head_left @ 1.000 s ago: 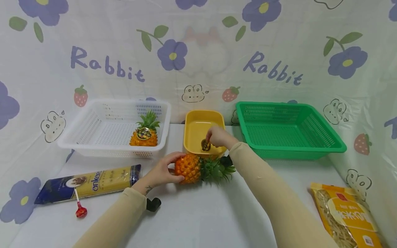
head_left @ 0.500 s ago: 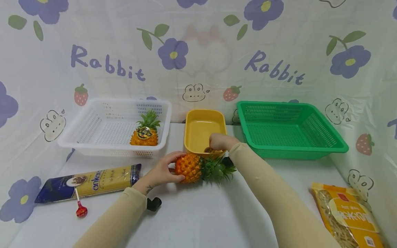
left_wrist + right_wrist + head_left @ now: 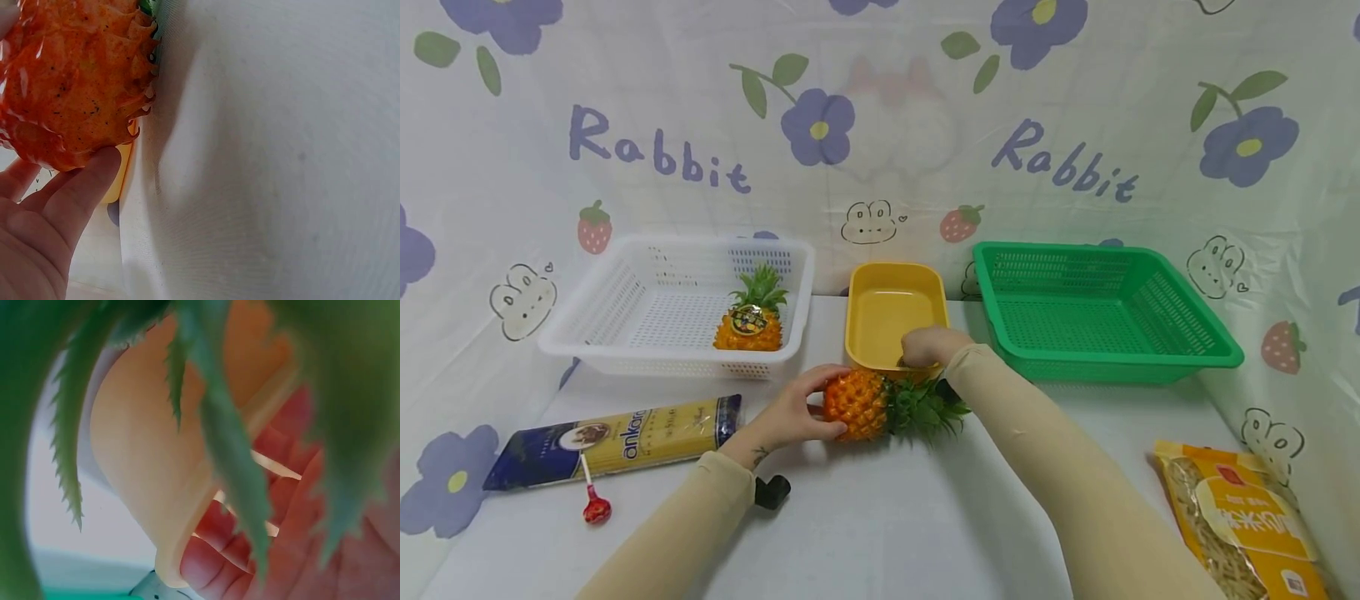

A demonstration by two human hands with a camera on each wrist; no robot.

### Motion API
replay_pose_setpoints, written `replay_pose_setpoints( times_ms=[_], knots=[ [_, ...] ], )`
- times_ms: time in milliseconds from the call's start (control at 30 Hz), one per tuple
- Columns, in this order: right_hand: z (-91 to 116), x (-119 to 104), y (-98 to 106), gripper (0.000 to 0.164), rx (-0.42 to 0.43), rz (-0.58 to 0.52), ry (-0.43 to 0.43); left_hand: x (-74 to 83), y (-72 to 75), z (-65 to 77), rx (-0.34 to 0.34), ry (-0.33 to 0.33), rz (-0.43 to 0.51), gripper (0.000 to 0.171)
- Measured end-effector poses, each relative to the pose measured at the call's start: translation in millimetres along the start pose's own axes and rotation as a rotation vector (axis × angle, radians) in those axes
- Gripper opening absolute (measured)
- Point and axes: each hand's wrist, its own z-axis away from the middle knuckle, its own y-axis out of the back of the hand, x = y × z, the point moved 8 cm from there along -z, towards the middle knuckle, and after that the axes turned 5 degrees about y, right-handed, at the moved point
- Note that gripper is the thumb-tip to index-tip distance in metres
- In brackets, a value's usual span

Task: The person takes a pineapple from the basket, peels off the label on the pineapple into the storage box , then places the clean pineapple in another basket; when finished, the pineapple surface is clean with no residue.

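Note:
My left hand [image 3: 797, 412] grips the base of an orange pineapple [image 3: 856, 406] lying on its side, thumb near and fingers on the far side. In the left wrist view, fingertips touch the pineapple's spiky skin [image 3: 75, 87]. Its green leaves [image 3: 925, 408] point right, beneath my right wrist. My right hand [image 3: 931, 345] is inside the near end of the yellow tub [image 3: 859, 317], fingers curled and pointing down. A sliver of a round black-and-gold label [image 3: 901, 362] shows at its fingertips; the rest is hidden. In the right wrist view, leaves partly cover the fingers [image 3: 215, 528].
A white basket [image 3: 580, 350] at back left holds another pineapple [image 3: 748, 329] with a round label. A green basket [image 3: 1112, 369] stands at back right. A spaghetti pack [image 3: 625, 437] and red lollipop [image 3: 597, 507] lie left; a yellow noodle bag [image 3: 1247, 517] lies right.
My right hand has lowered into the tub, and the round label, plainly seen earlier at its fingertips, is now nearly hidden. The left hand and the pineapple have stayed in place.

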Motion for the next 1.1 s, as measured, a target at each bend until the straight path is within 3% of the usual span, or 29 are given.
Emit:
replay_pose_setpoints(
  times_ms=[33,100,167,367,467,633,867,1000,1100],
  knots=[
    [29.0,-18.1,12.8,0.023,0.006,-0.058,-0.049,-0.1,0.2,0.0,-0.001,-0.001,0.001,0.07],
    [65.6,-40.8,28.1,0.02,0.028,-0.102,-0.108,0.0,0.5,0.0,-0.002,-0.002,0.002,0.07],
    [77.7,-48.5,32.7,0.017,0.036,-0.102,-0.116,0.1,0.7,-0.2,-0.003,-0.004,0.003,0.069],
    [67.0,-45.0,26.4,0.032,-0.008,-0.039,-0.076,-0.6,1.7,-0.5,0.006,0.0,-0.008,0.07],
    [74.7,-50.9,30.2,0.033,-0.033,-0.029,-0.106,-0.7,1.7,-0.4,0.006,0.004,-0.013,0.069],
    [76.1,-57.3,31.8,0.03,-0.053,0.093,-0.053,-2.0,1.8,-0.5,0.004,0.007,-0.013,0.069],
    [76.7,-47.0,28.5,0.034,-0.065,-0.077,-0.156,2.0,0.3,0.4,-0.001,0.029,-0.019,0.069],
    [71.6,-51.0,26.8,0.038,-0.124,-0.038,-0.119,19.2,2.4,4.4,-0.008,0.02,-0.009,0.068],
    [68.9,-51.7,29.2,0.04,-0.107,0.006,-0.113,26.5,3.3,6.1,-0.01,0.003,-0.008,0.066]
  ],
)
